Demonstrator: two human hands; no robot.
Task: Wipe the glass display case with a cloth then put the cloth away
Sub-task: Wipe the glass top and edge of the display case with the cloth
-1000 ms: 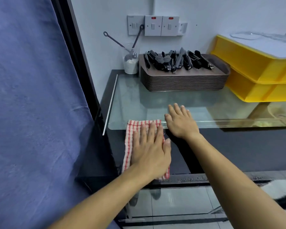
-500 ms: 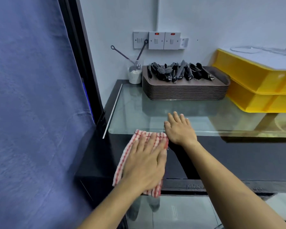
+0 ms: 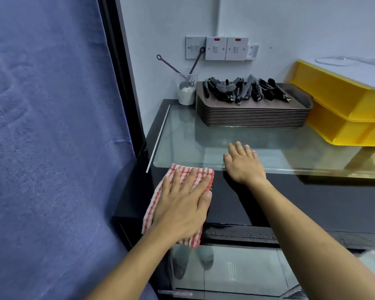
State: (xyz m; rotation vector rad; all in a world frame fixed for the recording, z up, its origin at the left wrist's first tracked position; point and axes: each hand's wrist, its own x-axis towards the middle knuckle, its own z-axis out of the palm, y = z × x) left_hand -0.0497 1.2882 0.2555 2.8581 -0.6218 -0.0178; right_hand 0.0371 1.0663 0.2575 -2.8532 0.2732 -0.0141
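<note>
Change since earlier frame: the left hand is sliding the cloth back up the dark front panel; the cloth's top edge is now sitting just below the lip of the glass top.
Meaning for task: judged as wiping under way on the display case; putting the cloth away is not yet begun.

Head view, left hand: lying flat with fingers straight and spread, pressing the cloth against the front face; it is not curling round the fabric.
Head view, right hand: resting open, palm down, fingers reaching over the glass edge, holding nothing, apparently bracing.
Head view, cloth: red-and-white checked, folded, pinned under the left palm, near the left corner of the case.
Head view, surroundings: stacked trays carrying black tongs and yellow bins are standing at the back of the glass, well apart from both hands.
</note>
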